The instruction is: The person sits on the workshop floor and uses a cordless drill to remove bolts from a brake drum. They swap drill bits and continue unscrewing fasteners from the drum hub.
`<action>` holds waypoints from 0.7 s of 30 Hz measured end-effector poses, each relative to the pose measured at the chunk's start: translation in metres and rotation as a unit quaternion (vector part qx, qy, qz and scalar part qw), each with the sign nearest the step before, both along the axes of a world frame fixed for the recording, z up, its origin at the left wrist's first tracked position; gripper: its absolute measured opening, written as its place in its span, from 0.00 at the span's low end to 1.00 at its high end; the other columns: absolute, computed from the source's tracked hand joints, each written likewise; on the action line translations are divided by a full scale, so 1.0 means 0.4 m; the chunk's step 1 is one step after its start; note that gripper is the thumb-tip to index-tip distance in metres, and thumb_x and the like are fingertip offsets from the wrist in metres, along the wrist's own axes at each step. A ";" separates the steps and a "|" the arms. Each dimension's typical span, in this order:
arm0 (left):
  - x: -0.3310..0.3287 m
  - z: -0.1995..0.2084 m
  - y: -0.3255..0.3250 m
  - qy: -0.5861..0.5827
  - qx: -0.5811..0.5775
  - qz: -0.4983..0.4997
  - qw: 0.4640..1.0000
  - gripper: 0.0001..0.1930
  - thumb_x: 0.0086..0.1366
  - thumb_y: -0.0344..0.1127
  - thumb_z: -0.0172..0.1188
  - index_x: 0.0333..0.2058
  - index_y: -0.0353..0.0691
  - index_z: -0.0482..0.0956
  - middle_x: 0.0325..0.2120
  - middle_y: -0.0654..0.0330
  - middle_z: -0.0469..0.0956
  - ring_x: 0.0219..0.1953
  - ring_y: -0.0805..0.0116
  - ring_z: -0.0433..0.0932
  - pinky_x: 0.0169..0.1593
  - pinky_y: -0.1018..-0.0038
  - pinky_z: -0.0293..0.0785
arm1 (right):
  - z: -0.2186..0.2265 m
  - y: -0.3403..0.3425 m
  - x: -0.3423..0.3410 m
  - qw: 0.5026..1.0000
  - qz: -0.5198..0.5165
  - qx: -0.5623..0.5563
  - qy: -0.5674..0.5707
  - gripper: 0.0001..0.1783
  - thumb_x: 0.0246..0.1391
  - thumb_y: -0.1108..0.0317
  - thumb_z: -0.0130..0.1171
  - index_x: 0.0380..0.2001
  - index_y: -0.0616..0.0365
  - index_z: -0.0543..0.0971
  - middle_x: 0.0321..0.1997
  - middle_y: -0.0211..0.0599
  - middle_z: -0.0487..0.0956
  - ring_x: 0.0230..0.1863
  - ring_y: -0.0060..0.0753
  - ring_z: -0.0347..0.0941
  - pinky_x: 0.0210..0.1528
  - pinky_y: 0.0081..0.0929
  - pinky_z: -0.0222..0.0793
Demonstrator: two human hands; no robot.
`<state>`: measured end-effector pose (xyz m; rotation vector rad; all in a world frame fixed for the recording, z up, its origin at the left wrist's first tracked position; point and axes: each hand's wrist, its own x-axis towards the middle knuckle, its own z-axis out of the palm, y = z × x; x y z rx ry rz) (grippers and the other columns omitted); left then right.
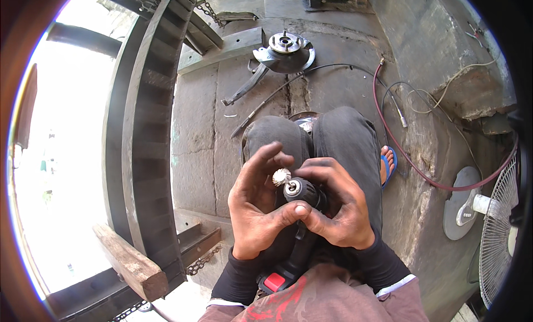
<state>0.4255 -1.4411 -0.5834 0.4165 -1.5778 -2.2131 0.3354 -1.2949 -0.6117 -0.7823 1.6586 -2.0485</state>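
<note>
A black cordless drill lies against my lap with its chuck pointing up toward the head view. Held in the chuck is a bit with a rounded, fluted metal head, like a burr. My left hand curls round the left side of the chuck, its thumb on the near side and its upper fingers bent loosely beside the burr. Wrapped over the right side of the chuck is my right hand, its thumb meeting the left thumb. A red patch shows at the drill's base. The fingers hide the chuck's sides.
A wheel hub with steering knuckle lies on the concrete floor ahead, near a black cable. On the right are a dark red hose and a fan. A steel frame and a wooden block stand left.
</note>
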 end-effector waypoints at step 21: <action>-0.002 -0.001 -0.046 -0.070 -0.252 -0.082 0.962 0.29 0.57 0.42 0.83 0.51 0.30 0.86 0.50 0.53 0.81 0.54 0.64 0.81 0.58 0.68 0.77 | -0.043 0.010 0.000 0.995 -0.002 0.057 0.078 0.30 0.41 0.70 0.81 0.49 0.69 0.81 0.50 0.52 0.84 0.51 0.49 0.85 0.55 0.36 0.79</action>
